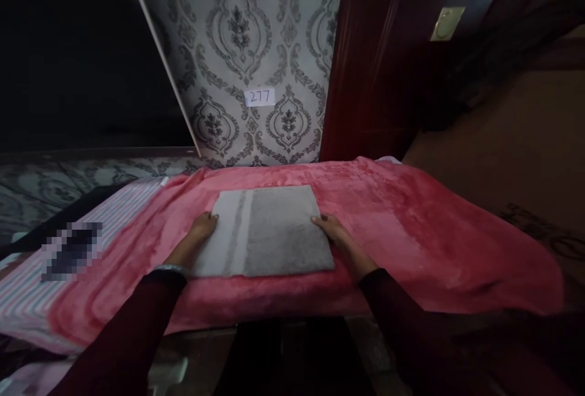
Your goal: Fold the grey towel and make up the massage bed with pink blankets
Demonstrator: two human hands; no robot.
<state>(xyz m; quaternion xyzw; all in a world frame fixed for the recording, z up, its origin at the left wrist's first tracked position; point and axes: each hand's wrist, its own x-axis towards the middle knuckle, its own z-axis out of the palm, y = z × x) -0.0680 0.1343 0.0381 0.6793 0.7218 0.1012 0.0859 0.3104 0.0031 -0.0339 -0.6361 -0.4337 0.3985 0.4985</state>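
A grey towel [283,231] with a paler left part and a light stripe lies flat as a rectangle on a red plush blanket [375,231]. My left hand [203,228] holds its left edge, thumb on top. At the opposite edge, my right hand [333,228] grips the towel in the same way, with its other fingers mostly hidden. A bracelet [171,270] circles my left wrist.
Left of the blanket is a striped cloth [123,207] with a pixelated dark object [73,253] on it. A large dark screen [91,55] hangs on the patterned wall [292,36]. A brown cardboard box [516,140] stands at the right.
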